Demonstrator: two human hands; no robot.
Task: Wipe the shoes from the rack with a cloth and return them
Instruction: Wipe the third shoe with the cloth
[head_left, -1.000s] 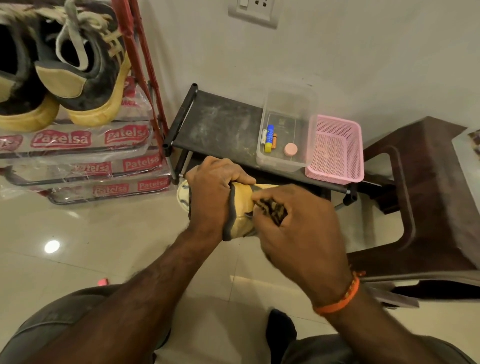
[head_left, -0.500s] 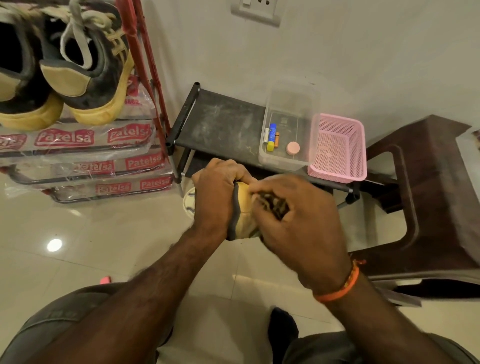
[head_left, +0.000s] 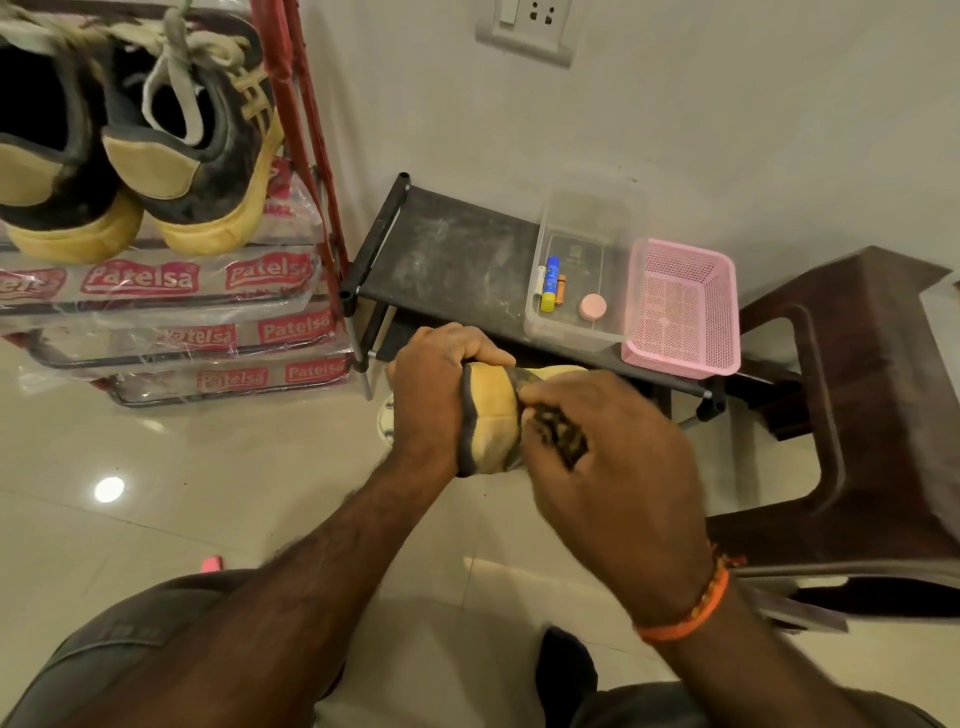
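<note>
My left hand (head_left: 434, 392) grips a yellow shoe with a dark rim (head_left: 491, 418) above the floor, heel end towards me. My right hand (head_left: 605, 457) holds a dark patterned cloth (head_left: 558, 436) bunched in its fingers and presses it against the shoe's right side. Most of the shoe is hidden behind both hands. A pair of dark shoes with yellow soles (head_left: 171, 156) sits on the red rack (head_left: 298, 119) at the upper left.
A low black shelf (head_left: 457, 254) by the wall carries a clear box (head_left: 587, 270) of small items and a pink basket (head_left: 683, 306). A brown plastic stool (head_left: 857, 395) stands at the right. Wrapped "Patelsa" packages (head_left: 171, 312) lie under the rack.
Both hands and the shoe have lifted slightly towards the black shelf. The right hand has rubbed the cloth along the shoe's side.
</note>
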